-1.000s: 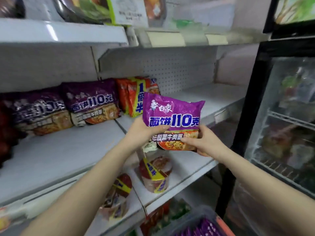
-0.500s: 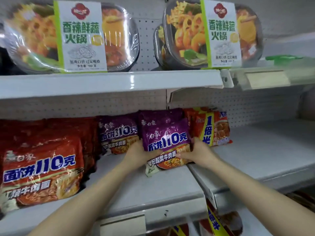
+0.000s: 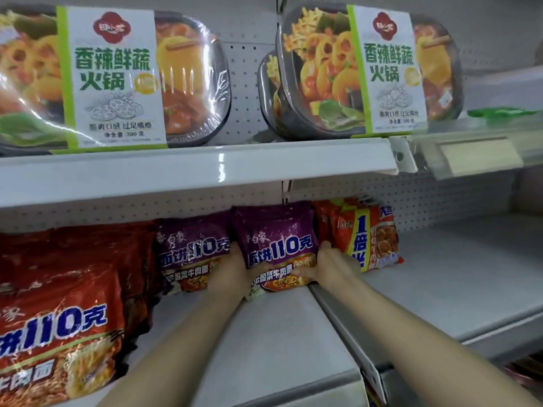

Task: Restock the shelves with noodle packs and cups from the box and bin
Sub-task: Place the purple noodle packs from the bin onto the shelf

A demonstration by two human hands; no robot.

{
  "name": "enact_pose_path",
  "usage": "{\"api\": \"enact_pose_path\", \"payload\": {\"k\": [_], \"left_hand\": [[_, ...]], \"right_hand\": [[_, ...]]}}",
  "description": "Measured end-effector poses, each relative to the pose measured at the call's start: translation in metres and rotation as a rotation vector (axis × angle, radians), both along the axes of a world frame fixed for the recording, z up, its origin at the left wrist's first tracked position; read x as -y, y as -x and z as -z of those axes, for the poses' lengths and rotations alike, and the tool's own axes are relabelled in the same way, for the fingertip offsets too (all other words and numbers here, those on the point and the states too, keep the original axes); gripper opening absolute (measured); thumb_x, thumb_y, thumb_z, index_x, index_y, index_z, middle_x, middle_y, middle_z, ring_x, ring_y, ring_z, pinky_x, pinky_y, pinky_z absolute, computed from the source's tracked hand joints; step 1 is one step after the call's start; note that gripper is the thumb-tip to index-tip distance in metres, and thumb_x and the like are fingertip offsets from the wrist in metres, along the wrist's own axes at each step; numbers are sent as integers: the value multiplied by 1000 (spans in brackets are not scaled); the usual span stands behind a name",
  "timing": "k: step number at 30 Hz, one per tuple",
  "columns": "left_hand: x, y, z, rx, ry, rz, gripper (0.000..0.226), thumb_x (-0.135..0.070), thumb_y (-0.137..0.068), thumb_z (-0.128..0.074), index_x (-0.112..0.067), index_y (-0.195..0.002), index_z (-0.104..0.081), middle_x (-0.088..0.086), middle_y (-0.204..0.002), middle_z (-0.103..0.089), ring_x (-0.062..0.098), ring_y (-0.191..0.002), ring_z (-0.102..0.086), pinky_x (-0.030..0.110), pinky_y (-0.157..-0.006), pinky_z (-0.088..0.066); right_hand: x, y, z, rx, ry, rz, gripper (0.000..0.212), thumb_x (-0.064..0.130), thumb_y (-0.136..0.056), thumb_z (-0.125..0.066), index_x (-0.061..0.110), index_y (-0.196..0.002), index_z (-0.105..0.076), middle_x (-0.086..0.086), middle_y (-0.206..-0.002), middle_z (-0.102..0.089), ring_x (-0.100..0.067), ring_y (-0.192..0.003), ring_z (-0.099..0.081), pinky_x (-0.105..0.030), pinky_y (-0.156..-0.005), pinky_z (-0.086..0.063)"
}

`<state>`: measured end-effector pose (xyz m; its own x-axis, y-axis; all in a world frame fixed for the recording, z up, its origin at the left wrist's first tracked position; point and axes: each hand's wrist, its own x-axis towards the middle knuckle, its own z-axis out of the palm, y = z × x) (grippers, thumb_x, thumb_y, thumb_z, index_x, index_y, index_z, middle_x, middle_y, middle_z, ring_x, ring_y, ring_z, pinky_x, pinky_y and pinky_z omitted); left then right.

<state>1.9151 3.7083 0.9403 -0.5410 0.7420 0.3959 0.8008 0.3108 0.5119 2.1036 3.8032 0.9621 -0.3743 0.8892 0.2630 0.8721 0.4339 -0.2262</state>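
both hands, left hand (image 3: 232, 271) and right hand (image 3: 332, 267), are gripping the purple noodle pack (image 3: 277, 248) by its sides, seating it against the purple row on the middle shelf (image 3: 264, 333); the bare shelf alongside suggests plenty is remaining.

Soft, even overhead light fills the view, leaving a bright glare streak on the upper shelf edge (image 3: 221, 168), white glints on the hot-pot trays' (image 3: 188, 80) film above it, dim shadow over packs beneath it, and wide-angle bending and blur right of it
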Motion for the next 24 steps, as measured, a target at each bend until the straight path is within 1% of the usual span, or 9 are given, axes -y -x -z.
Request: {"api": "enact_pose_path", "payload": {"k": [4, 6, 8, 10, 12, 14, 17, 21, 24], "left_hand": [[4, -3, -13, -69, 46, -85, 104, -75, -69, -68, -8, -139, -29, 11, -123, -65, 28, -106, -66, 38, -82, -56], [8, -8, -28, -114, 132, -168, 115, -81, -64, -64, -5, -139, -22, 12, -114, -65, 29, -97, -68, 38, -74, -58], [12, -16, -43, -149, 180, -254, 122, -85, -63, -60, -3, -141, -16, 10, -103, -65, 28, -87, -69, 34, -62, -54], [16, -29, -57, -199, 144, -305, 122, -85, -65, -57, -4, -144, -11, 6, -88, -65, 24, -73, -66, 30, -52, -49], [20, -47, -65, -248, 63, -297, 122, -84, -69, -55, -4, -148, -7, 5, -81, -64, 24, -69, -65, 28, -47, -45], [21, -73, -71, -277, -32, -230, 116, -81, -74, -54, -5, -149, -10, 6, -85, -66, 25, -73, -65, 29, -48, -43], [18, -127, -82, -301, -150, -15, 97, -68, -84, -58, -6, -149, -20, 8, -97, -67, 30, -85, -66, 31, -56, -39], [9, -213, -97, -312, -163, 226, 78, -56, -89, -61, -6, -141, -33, 12, -105, -67, 33, -90, -64, 33, -62, -40], [8, -269, -87, -323, -186, 411, 68, -53, -89, -63, -14, -139, -37, 12, -109, -67, 35, -100, -64, 35, -68, -45]], "right_hand": [[5, -10, 2, -46, -2, -15, 82, 83, -73, -52, 14, -119, -45, -2, -102, -66, -24, -89, -66, -32, -69, -52], [7, -20, -2, -85, 12, -30, 80, 80, -77, -52, 13, -120, -46, -2, -99, -65, -22, -85, -66, -36, -73, -56], [9, -34, -8, -103, -38, -50, 78, 80, -77, -50, 12, -117, -48, -1, -91, -64, -20, -79, -65, -38, -70, -57], [14, -51, -16, -117, -98, -88, 72, 79, -77, -49, 14, -107, -49, 3, -81, -59, -18, -73, -62, -34, -63, -55], [13, -72, -21, -154, -94, -122, 61, 75, -81, -51, 20, -107, -49, 5, -86, -61, -18, -79, -63, -32, -65, -53], [7, -97, -21, -212, -84, -103, 58, 72, -82, -53, 22, -113, -51, 3, -97, -67, -19, -84, -65, -36, -72, -56], [11, -141, -15, -234, -99, 4, 62, 72, -83, -52, 23, -120, -51, -1, -107, -68, -26, -92, -65, -39, -76, -56], [24, -213, 2, -271, -84, 156, 70, 66, -88, -51, 19, -140, -44, -8, -135, -59, -32, -119, -57, -43, -93, -49], [40, -265, 20, -273, -62, 234, 68, 60, -91, -52, 18, -144, -41, -8, -139, -55, -31, -124, -53, -42, -95, -46]]}}
